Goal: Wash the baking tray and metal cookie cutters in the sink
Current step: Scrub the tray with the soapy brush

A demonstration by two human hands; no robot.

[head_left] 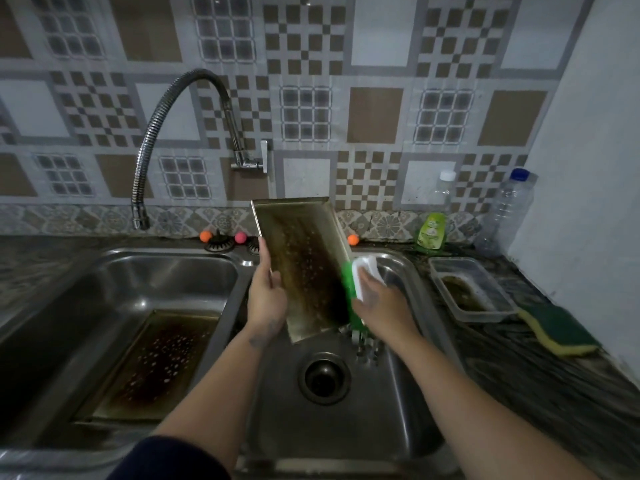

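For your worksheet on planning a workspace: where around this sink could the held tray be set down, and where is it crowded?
Free: the right basin floor around the drain, and the left basin's back part behind the second tray. Crowded: the right counter, with container, sponge and bottles; also by the right hand and brush.
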